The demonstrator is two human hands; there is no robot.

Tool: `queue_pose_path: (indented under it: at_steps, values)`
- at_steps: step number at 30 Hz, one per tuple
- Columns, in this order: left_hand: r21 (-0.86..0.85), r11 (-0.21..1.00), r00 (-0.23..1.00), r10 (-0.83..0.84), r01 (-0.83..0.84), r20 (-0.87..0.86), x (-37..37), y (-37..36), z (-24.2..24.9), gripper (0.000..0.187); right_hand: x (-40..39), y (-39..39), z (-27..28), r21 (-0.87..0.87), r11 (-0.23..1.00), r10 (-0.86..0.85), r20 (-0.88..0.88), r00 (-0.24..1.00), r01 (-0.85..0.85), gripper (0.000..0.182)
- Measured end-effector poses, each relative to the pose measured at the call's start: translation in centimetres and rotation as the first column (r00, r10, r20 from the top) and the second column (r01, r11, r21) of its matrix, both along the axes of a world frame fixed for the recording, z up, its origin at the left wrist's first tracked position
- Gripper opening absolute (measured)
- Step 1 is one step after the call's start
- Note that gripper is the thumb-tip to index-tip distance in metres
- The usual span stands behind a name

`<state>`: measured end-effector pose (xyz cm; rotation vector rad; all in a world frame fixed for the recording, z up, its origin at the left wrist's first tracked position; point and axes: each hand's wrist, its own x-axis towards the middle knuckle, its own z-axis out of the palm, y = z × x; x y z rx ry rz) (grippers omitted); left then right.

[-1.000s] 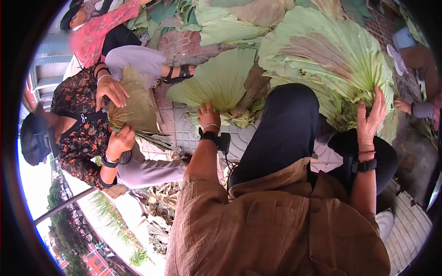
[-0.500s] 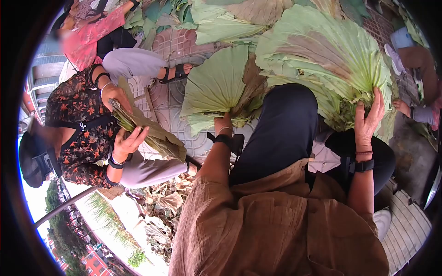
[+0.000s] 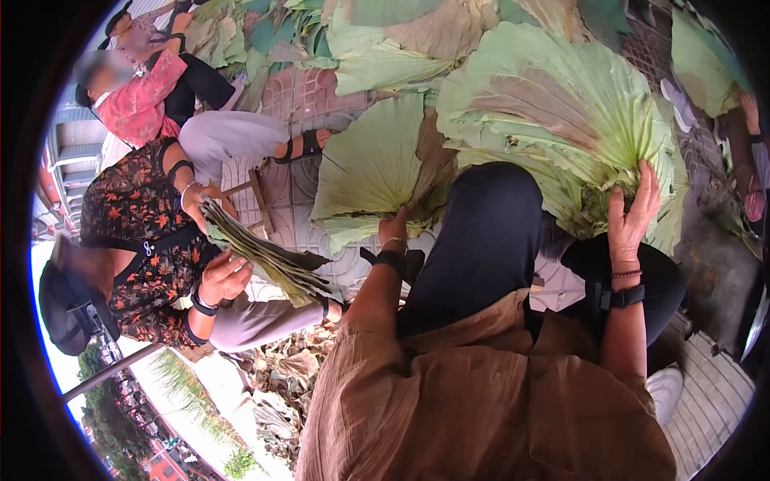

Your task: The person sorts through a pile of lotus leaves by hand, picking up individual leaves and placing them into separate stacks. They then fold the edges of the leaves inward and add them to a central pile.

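Note:
My left hand point(image 3: 392, 230) is closed on the gathered base of a stack of folded lotus leaves point(image 3: 367, 160), green on the left with a brown, dry part on the right. These leaves fan upward, away from me. Beyond my right knee lies a larger stack of fanned lotus leaves point(image 3: 553, 88), pale green with a brown patch. My right hand point(image 3: 635, 210) rests against its bunched, ribbed base, fingers stretched and thumb apart. The undersides of both stacks are hidden.
On my left, a seated person in a leaf-print top point(image 3: 148, 208) holds a folded leaf bundle point(image 3: 269, 252). Dry leaf scraps point(image 3: 293, 369) lie below it. More leaves point(image 3: 393, 56) cover the paving ahead. Another person's hand point(image 3: 752, 200) shows at far right.
The co-worker on my left has tilted the leaf bundle so its layered edges show. A large leaf has appeared at upper right. My hands stay at the same stacks, my right thumb nearer its fingers.

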<state>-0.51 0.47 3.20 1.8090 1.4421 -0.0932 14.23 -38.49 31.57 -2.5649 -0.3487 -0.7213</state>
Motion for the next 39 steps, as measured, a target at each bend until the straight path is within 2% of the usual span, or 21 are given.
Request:
queue_pose_path:
  at_steps: [2, 4, 6, 8, 10, 12, 13, 15, 16, 17, 18, 19, 20, 21, 22, 27, 28, 29, 34, 38, 39]
  values:
    - [-0.197, 0.979, 0.998, 0.061, -0.055, 0.026, -0.1, -0.6, 3.1, 0.067, -0.1, 0.1, 0.3, -0.008, 1.000, -0.005, -0.001, 1.000, 0.005, 0.056]
    - [-0.196, 0.979, 0.999, 0.053, -0.053, -0.002, 0.7, -1.4, 6.9, 0.062, -0.1, 0.0, 0.5, 0.003, 1.000, -0.011, -0.016, 1.000, 0.011, 0.057]
    - [-0.273, 0.941, 0.970, 0.228, -0.198, 0.085, 0.8, -1.8, 4.6, 0.063, 0.0, 0.1, 0.4, 0.007, 1.000, -0.030, -0.037, 0.999, 0.030, 0.058]
    - [-0.301, 0.909, 0.953, 0.303, -0.288, 0.003, 1.2, -2.2, 4.4, 0.057, -0.2, 0.0, 0.8, -0.004, 1.000, -0.029, -0.030, 0.999, 0.029, 0.058]
    - [-0.392, 0.866, 0.938, 0.345, -0.311, 0.017, 0.9, -1.3, 2.7, 0.076, -0.3, 0.0, 1.0, -0.010, 1.000, -0.018, -0.020, 1.000, 0.017, 0.058]
    - [-0.467, 0.807, 0.912, 0.409, -0.362, 0.001, 0.6, -0.4, -0.8, 0.070, -0.1, -0.1, 0.4, -0.021, 1.000, -0.022, -0.033, 0.999, 0.022, 0.058]
    - [-0.476, 0.810, 0.916, 0.401, -0.343, 0.023, 0.3, -0.1, -0.9, 0.070, -0.2, -0.1, 0.7, -0.021, 1.000, -0.023, -0.037, 0.999, 0.022, 0.058]
    - [-0.692, 0.702, 0.933, 0.342, -0.171, 0.116, -0.4, 0.7, -1.3, 0.062, -0.4, -0.1, 0.8, -0.026, 0.999, -0.025, -0.040, 0.999, 0.024, 0.058]
    - [-0.692, 0.705, 0.932, 0.338, -0.156, 0.134, -0.6, 1.1, -1.4, 0.062, -0.4, -0.1, 0.9, -0.020, 1.000, -0.022, -0.045, 0.999, 0.022, 0.058]
    - [-0.419, 0.887, 0.979, -0.150, 0.194, 0.136, -1.0, 1.5, -2.1, 0.065, -0.5, -0.1, 0.9, -0.017, 1.000, -0.025, -0.030, 0.999, 0.025, 0.058]
    - [-0.137, 0.809, 0.814, -0.580, 0.572, -0.022, -1.2, 1.6, -2.5, 0.068, -0.6, -0.2, 0.9, -0.020, 1.000, -0.024, -0.038, 0.999, 0.023, 0.059]
    - [0.067, 0.493, 0.490, -0.822, 0.867, -0.291, -0.7, 1.7, -3.4, 0.070, -0.4, -0.2, 0.5, -0.025, 0.999, -0.025, -0.047, 0.999, 0.024, 0.060]
    - [0.079, 0.492, 0.492, -0.822, 0.867, -0.285, 0.0, 1.3, -3.3, 0.070, -0.4, -0.2, 0.6, -0.024, 0.999, -0.026, -0.034, 0.999, 0.026, 0.060]
    - [-0.102, 0.918, 0.920, -0.389, 0.383, -0.051, 0.5, 0.6, -3.2, 0.073, -0.6, -0.2, 0.7, -0.022, 0.999, -0.028, -0.041, 0.999, 0.027, 0.061]
    - [-0.385, 0.895, 0.966, 0.255, -0.225, 0.029, 0.8, 0.3, -3.2, 0.075, -0.5, -0.2, 0.7, -0.020, 0.999, -0.027, -0.049, 0.998, 0.026, 0.061]
    - [-0.485, 0.849, 0.967, 0.253, -0.212, 0.021, 0.4, 0.6, -2.7, 0.070, -0.6, -0.2, 0.6, -0.015, 1.000, -0.011, -0.038, 0.999, 0.010, 0.060]
    - [-0.188, 0.905, 0.910, -0.403, 0.381, -0.096, 0.2, 0.9, -2.4, 0.060, -0.5, -0.2, 0.5, -0.016, 1.000, -0.010, -0.036, 0.999, 0.009, 0.060]
    - [-0.002, 0.493, 0.457, -0.806, 0.870, -0.377, 0.3, 1.1, -1.8, 0.051, -0.5, -0.2, 0.6, -0.017, 1.000, -0.011, -0.034, 0.999, 0.011, 0.060]
    - [-0.046, 0.621, 0.540, -0.714, 0.782, -0.446, 0.9, -0.1, 0.6, 0.038, -0.5, 0.0, 0.6, -0.011, 1.000, -0.015, -0.022, 1.000, 0.014, 0.060]
    - [0.009, 0.616, 0.577, -0.731, 0.787, -0.364, 0.6, -0.2, 0.7, 0.043, -0.5, -0.1, 0.6, -0.013, 1.000, -0.014, -0.013, 1.000, 0.014, 0.061]
    - [0.055, 0.637, 0.622, -0.727, 0.769, -0.292, 0.3, -0.1, 0.8, 0.041, -0.5, -0.1, 0.7, -0.013, 1.000, -0.014, -0.015, 1.000, 0.014, 0.061]
